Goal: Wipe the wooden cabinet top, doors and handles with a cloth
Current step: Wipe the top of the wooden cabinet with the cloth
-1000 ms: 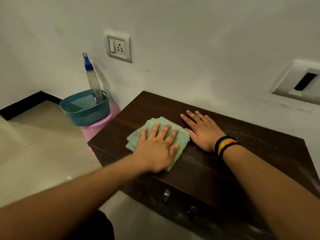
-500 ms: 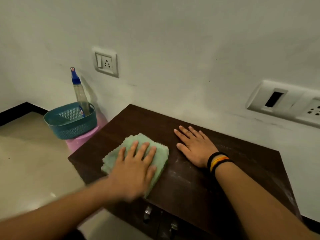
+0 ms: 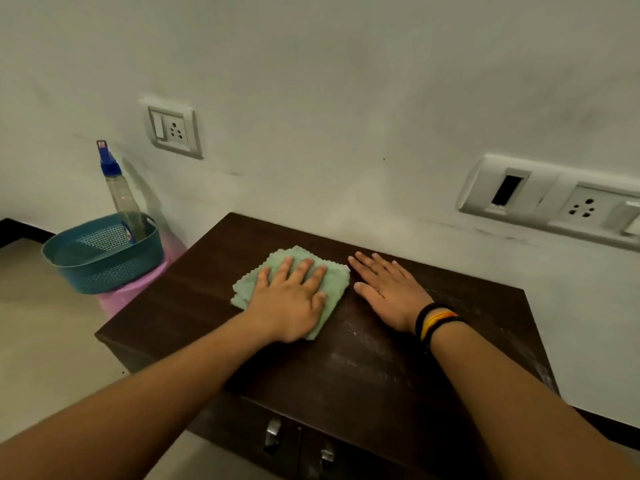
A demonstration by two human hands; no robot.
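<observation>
The left hand (image 3: 294,299) lies flat with fingers (image 3: 304,268) spread, pressing the folded green cloth (image 3: 332,282), soft and square with zigzag edges. The right hand (image 3: 388,289) rests open, palm down, just beside the cloth, holding nothing. Both are on the dark wooden cabinet top (image 3: 363,368), smooth with pale dust streaks on the right. Two metal handles (image 3: 273,433) show below the front edge. Compared with half a second ago, the cloth is farther from the left edge, nearer the right hand.

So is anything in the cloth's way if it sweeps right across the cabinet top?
Yes: the right hand lies flat on the cabinet top, right beside the cloth under the left hand. Beyond it, nothing visible.
</observation>
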